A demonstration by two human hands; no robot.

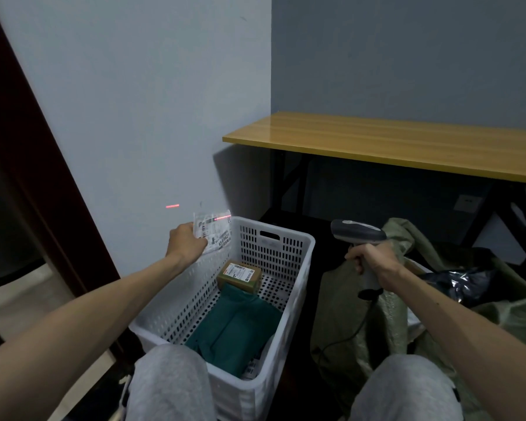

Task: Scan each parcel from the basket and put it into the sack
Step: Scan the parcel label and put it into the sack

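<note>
My left hand grips a flat white parcel with a printed label, held up above the far left corner of the white perforated basket. A red laser line crosses the label's top. My right hand grips the handle of a grey barcode scanner, whose head points left at the parcel. In the basket lie a small brown cardboard box with a label and a dark green parcel. The olive green sack stands open to the right of the basket, behind the scanner.
A wooden-topped table on black legs stands at the back right against the grey wall. A dark plastic bag lies in the sack's mouth. The scanner's black cable hangs down over the sack. My knees in grey trousers frame the basket's near end.
</note>
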